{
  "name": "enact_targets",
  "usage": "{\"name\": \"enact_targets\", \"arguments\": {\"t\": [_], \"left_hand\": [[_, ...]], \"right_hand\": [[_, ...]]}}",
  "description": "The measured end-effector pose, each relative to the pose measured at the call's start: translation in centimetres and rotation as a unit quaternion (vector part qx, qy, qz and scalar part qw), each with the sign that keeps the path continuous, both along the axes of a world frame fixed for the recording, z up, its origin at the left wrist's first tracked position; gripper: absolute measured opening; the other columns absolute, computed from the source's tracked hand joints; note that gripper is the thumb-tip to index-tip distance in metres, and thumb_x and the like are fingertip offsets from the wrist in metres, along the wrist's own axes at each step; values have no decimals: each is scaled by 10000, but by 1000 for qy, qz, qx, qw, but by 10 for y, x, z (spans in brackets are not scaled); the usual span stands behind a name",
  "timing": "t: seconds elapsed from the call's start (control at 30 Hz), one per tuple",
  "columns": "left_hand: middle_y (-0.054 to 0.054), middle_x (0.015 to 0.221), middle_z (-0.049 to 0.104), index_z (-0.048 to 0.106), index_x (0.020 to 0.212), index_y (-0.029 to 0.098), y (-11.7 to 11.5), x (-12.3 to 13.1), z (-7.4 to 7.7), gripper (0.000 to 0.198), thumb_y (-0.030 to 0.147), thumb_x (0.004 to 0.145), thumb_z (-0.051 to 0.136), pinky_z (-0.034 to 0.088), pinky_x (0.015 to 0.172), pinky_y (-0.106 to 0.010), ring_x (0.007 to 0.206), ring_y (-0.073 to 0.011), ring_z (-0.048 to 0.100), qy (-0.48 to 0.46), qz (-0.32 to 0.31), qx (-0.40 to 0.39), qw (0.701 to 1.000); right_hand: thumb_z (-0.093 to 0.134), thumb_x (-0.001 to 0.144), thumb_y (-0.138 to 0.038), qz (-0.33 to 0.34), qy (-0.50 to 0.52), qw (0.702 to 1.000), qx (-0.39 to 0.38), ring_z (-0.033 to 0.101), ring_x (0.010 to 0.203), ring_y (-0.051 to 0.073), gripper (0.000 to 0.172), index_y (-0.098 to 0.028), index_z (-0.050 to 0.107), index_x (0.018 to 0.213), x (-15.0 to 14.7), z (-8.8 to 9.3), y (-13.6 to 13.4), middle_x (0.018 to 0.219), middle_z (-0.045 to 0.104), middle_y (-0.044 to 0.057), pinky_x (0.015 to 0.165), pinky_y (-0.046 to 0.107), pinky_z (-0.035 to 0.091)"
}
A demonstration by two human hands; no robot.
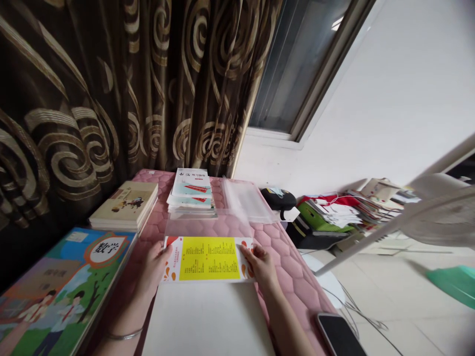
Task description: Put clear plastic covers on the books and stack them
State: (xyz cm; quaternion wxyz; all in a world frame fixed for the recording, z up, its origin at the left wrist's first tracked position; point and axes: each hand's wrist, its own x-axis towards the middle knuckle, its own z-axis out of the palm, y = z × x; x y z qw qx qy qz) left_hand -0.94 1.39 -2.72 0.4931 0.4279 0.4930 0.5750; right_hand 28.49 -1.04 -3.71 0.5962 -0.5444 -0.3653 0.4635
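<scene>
The left hand [155, 261] is pinching the left edge of a yellow-and-white printed strip [210, 258], fingers nearly closed; the right hand [261, 264] is gripping its right edge likewise. A blank white surface [208, 319] is showing nearer, clear plastic [208, 225] farther. A colourful book [94, 277] is lying left, a phone [340, 337] near right.

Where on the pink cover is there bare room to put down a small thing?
Widest, it seems: the pink cover between right hand, plastic sleeves and phone. A narrow strip also shows between the tan books and the booklets. Crowded: left, by the maths book; middle, by the held sheet.
</scene>
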Motion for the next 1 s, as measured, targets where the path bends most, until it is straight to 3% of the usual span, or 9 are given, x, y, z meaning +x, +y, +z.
{"name": "enact_targets", "arguments": {"t": [0.2, 0.43, 0.73, 1.0], "left_hand": [[6, 574, 686, 636, 796, 236, -3, 4, 4, 375, 511, 591, 786, 564, 520, -369, 588, -268, 710, -19, -5, -54, 998], [1, 626, 703, 587, 801, 209, -6, 10, 8, 427, 535, 586, 760, 535, 493, -283, 540, -195, 683, -5, -5, -73, 997], [11, 603, 694, 585, 770, 213, -6, 11, 11, 397, 508, 570, 758, 526, 496, -269, 518, -175, 661, -2, 3, -79, 997], [17, 619, 693, 554, 748, 213, -9, 13, 20, 421, 516, 542, 762, 521, 493, -255, 529, -167, 656, -35, 6, -78, 996]], "right_hand": [[877, 569, -517, -5, 47, 999, -2, 686, 633, 205, 439, -192, 619, 715, 0, -2, -1, 714, 722, 32, 585, 295, 555], [866, 556, -558, -14, 31, 999, -13, 694, 618, 228, 468, -189, 625, 715, -1, 2, -2, 689, 721, 42, 564, 314, 563], [858, 604, -516, 16, 53, 998, 11, 717, 730, 247, 418, -210, 639, 784, -1, 6, -8, 797, 746, 50, 647, 335, 583], [878, 577, -506, 4, 71, 997, 9, 707, 666, 241, 424, -201, 654, 768, -7, 11, -8, 739, 732, 45, 549, 313, 555]]}}
